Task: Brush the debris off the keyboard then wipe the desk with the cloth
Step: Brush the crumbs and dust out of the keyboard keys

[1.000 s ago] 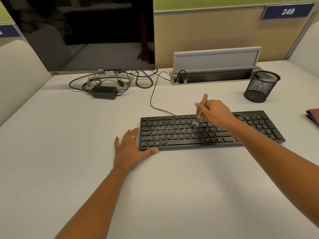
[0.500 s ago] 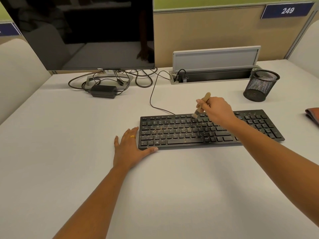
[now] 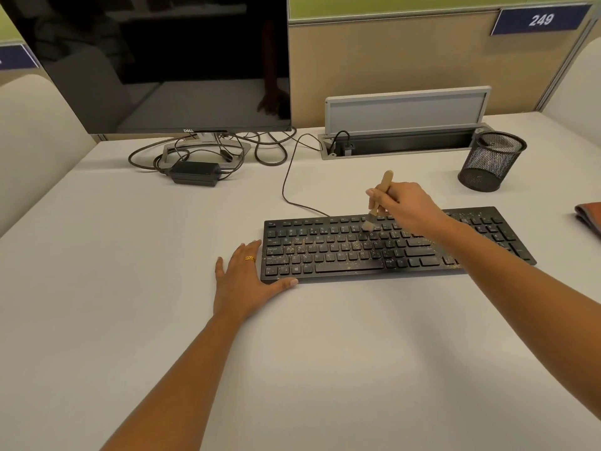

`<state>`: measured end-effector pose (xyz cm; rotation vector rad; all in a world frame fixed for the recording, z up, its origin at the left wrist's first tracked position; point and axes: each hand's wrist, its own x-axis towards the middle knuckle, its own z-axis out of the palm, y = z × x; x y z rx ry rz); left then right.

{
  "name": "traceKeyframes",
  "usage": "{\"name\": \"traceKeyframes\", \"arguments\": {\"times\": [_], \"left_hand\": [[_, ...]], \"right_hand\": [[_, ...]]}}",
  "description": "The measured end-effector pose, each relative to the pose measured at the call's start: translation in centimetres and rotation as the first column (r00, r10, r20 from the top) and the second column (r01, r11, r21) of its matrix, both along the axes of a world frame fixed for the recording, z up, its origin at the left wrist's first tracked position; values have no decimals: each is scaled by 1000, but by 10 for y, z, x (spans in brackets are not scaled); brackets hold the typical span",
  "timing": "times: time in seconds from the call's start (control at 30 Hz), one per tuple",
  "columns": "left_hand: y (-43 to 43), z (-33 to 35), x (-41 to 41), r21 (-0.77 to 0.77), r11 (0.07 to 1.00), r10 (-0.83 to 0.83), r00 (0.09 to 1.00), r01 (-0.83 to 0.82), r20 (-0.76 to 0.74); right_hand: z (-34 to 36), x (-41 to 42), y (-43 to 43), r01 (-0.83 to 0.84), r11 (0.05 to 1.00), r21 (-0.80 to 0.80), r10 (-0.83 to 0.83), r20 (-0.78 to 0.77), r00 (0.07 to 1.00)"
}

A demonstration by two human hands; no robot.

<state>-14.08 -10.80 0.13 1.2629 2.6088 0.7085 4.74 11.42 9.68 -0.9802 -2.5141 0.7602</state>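
A view from above looks down at a pale desk where a person is cleaning a black keyboard. The keyboard lies flat in the middle of the desk, a little right of centre, its thin cable curving away toward the back. Tan crumbs of debris are scattered over the keys, thickest across the middle rows and along the front edge. The right hand reaches in from the right, its fingers curled around the wooden handle of a small brush. The handle tilts up and away, and the pale bristles touch the upper rows of keys. The left hand, wearing a gold ring, lies flat on the desk with fingers spread and relaxed, grasping nothing. Its thumb rests against the keyboard's front left corner. A folded reddish-brown cloth lies at the far right edge of the desk, partly cut off by the frame and well apart from both hands. At the back stand a dark monitor, a black power adapter among looped cables, a socket box with its grey lid raised, and a black mesh pen cup. A blue sign on the partition reads 249.
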Motion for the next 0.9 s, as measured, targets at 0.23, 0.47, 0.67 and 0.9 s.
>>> {"name": "traceKeyframes", "arguments": {"times": [0.23, 0.47, 0.67, 0.9], "left_hand": [[0, 1, 1, -11, 1000, -3, 1000, 3, -9], [0, 1, 1, -4, 1000, -2, 1000, 2, -7], [-1, 1, 2, -2, 1000, 2, 1000, -2, -8], [0, 0, 1, 18, 1000, 4, 1000, -4, 5]], "right_hand": [[5, 9, 2, -91, 983, 158, 41, 291, 956], [4, 8, 5, 45, 973, 226, -80, 147, 986], [-7, 1, -3, 98, 986, 133, -116, 137, 984], [-4, 2, 1, 131, 985, 114, -138, 59, 989]]}}
